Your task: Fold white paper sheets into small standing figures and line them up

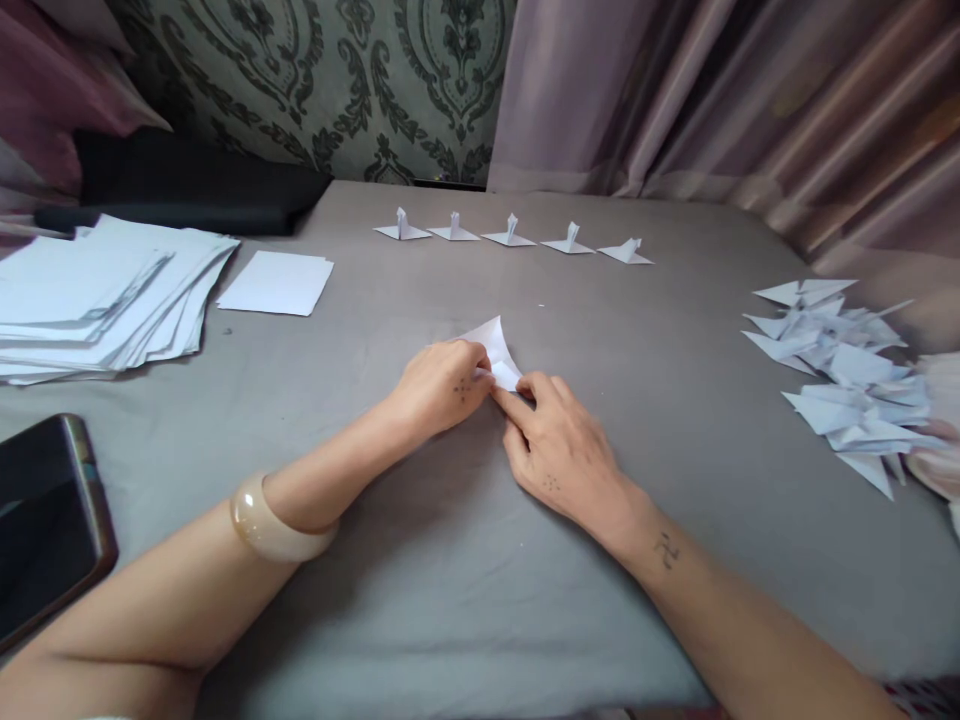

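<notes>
A small white sheet of paper (501, 358), partly folded, lies at the middle of the table with one pointed corner up and away from me. My left hand (448, 382) pinches its left side, fingers curled over and hiding that part. At the near edge, my right hand (561, 440) has its bent fingers pressed together on the paper, the fingertips close to those of the left. The fold under the fingertips is mostly covered.
Several folded paper cranes (511, 232) stand in a row at the back. More folded pieces (862, 375) are heaped at the right. On the left are a square paper stack (276, 283), a larger pile of sheets (142, 290), a black cloth (195, 185) and a phone (46, 530).
</notes>
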Tool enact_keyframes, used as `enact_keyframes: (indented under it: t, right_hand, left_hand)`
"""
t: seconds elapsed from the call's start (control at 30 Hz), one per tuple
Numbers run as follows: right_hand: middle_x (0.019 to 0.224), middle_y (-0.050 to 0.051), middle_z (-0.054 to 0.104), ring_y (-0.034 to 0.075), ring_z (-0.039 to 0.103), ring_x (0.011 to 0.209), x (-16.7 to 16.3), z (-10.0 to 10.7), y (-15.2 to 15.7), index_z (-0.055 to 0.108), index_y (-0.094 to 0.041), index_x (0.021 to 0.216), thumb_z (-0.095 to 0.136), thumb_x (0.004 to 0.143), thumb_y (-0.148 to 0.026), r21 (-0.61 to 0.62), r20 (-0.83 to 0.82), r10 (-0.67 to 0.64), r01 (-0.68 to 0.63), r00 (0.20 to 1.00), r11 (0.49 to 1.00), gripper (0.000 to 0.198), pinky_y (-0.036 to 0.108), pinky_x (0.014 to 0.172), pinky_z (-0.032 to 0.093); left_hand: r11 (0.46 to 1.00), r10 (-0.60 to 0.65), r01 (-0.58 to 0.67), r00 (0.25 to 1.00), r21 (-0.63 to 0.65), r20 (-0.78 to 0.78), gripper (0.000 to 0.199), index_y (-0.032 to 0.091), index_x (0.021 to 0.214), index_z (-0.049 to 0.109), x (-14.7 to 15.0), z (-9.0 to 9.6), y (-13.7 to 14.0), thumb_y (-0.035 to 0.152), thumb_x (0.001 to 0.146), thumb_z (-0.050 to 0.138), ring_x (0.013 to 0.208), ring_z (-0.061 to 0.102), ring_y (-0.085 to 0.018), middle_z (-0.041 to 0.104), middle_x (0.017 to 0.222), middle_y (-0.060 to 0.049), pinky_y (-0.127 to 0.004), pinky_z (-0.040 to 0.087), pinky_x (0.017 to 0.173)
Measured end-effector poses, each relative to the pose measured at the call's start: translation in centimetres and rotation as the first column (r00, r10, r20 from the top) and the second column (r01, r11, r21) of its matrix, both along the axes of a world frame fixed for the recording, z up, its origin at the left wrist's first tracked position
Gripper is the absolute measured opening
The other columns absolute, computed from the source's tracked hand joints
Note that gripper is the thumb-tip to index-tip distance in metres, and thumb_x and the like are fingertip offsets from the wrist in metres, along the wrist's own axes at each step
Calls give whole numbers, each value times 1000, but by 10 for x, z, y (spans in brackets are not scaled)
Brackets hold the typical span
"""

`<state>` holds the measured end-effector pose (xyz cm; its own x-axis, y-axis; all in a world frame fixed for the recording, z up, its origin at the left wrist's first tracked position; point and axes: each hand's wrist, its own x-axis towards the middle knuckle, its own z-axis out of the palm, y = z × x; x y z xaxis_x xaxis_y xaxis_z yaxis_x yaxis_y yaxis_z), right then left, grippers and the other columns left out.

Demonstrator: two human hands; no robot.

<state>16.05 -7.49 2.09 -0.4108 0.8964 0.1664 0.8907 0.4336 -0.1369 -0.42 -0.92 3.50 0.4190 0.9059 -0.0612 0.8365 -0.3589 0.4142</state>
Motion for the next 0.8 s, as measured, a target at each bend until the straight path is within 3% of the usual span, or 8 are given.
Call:
enact_keyframes:
  t: [0.43,0.57,0.7,0.8]
  right_hand:
    - [107,10,61,22,54,98,11,3,-4,64,-15,100,39,83,-4,-49,-61,-63,60,996,997,33,32,74,45]
    - [104,9,63,21,55,97,15,0,-2,64,-17,101,41,86,-8,-9,-173,-85,85,981,996,29,32,76,45]
    - [109,9,64,23,53,102,21,0,5,61,-18,110,53,88,-19,168,-303,-70,126,950,978,23,34,85,41]
    - [106,7,66,23,52,100,23,-1,9,62,-20,107,55,88,-20,230,-254,-42,103,966,968,20,36,87,36]
  left_hand:
    - [999,-49,49,999,-13,-24,26,18,95,68,-4,6,-2,30,87,45,73,60,-19,69,88,-7,-28,40,62]
    - [994,-111,111,993,-16,-30,21,18,90,67,-7,10,-2,28,85,49,71,60,-19,68,85,-6,-28,39,60]
    - [975,-196,182,975,127,109,20,19,91,67,-2,-1,-2,25,87,49,76,61,-18,68,91,-6,-27,43,66]
    - [936,-292,230,930,268,221,19,20,91,68,4,-15,-2,22,90,49,92,60,-18,66,102,-7,-31,45,82]
